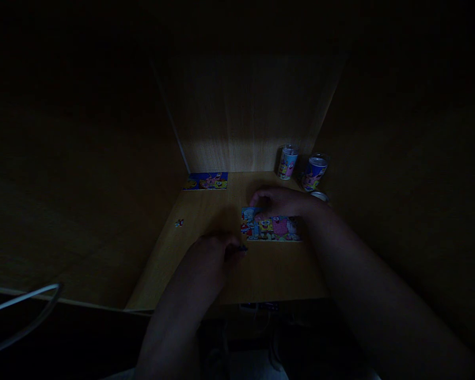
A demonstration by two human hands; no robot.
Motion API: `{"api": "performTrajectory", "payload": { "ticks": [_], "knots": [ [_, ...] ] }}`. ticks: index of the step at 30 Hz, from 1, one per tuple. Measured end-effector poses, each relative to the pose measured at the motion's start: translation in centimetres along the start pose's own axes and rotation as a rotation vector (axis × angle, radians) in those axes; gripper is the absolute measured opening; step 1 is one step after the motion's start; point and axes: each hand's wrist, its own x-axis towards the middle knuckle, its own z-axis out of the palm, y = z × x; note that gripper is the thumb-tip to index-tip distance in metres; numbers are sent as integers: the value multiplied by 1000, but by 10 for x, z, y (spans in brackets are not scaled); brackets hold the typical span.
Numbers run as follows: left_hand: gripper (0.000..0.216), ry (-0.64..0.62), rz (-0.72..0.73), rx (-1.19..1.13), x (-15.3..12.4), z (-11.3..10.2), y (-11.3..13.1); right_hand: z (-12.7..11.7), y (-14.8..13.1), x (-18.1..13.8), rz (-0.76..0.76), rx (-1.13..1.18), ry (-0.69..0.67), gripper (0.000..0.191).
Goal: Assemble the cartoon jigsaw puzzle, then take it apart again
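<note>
two bare forearms are seen nearest the camera, rising from the bottom of the frame toward the middle. the left hand (216, 252) is found just below centre, over the wooden desk (261, 274), with its fingers drawn narrow and pinched on a small dark piece (239, 248), which is held just off the lower left corner of the puzzle (272, 227). whether the piece touches the puzzle cannot be told in the dim light.

the puzzle, a flat cartoon picture in bright colours, is laid at the centre of the frame on the desk. the right hand (279, 202) is rested on its upper edge, the fingers curled down at the upper left corner; whether anything is gripped under them cannot be told.

a second cartoon picture (206, 181) is laid flat up and left of centre, against the back panel. a single loose piece (179, 222) is seen alone to the left, well apart from both hands. two printed cans (287, 162) (314, 171) are stood upright right of centre, and a round lid (320, 196) is laid just below them. a pale cable (24, 303) is curved across the lower left of the frame.
</note>
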Motion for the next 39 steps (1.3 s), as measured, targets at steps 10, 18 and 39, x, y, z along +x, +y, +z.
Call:
{"api": "performTrajectory", "payload": {
  "ticks": [10,18,39],
  "knots": [
    [10,84,-9,-21,10,2,-5,-1,-4,-1,-9,-19,8,42],
    [14,131,48,-39,15,8,-6,-1,-3,-1,0,-28,-4,44],
    [24,115,190,50,15,13,1,0,-4,-1,-36,-26,4,43]
  ]
}}
